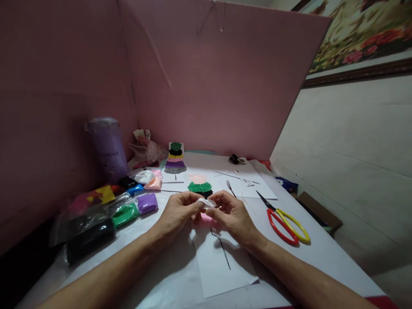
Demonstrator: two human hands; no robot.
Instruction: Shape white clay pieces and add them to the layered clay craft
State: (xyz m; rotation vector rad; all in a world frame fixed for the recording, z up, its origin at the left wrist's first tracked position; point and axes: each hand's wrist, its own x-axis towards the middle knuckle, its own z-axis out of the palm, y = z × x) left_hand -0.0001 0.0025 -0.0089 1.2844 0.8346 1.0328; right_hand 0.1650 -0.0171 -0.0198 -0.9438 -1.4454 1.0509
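Between the fingertips of my left hand (182, 208) and my right hand (232, 213) is a small piece of white modelling clay (207, 203). Both hands pinch it, thumbs and fingers closed on its two ends. It is held above a white sheet of paper (214, 268) that bears bands of pink, green and black clay. A pink band (206, 219) shows just under my hands, and a dark drawn line (222, 249) runs down the paper below it. My hands hide the middle of the sheet.
Red-and-yellow-handled scissors (286, 225) lie open at the right, near a fork (231, 189). Bagged clay, including a purple pack (147, 203) and a green pack (125, 215), lies at the left. Behind stand a purple cylinder (107, 148) and a finished-looking clay picture (175, 163). Keys (236, 159) rest farther back.
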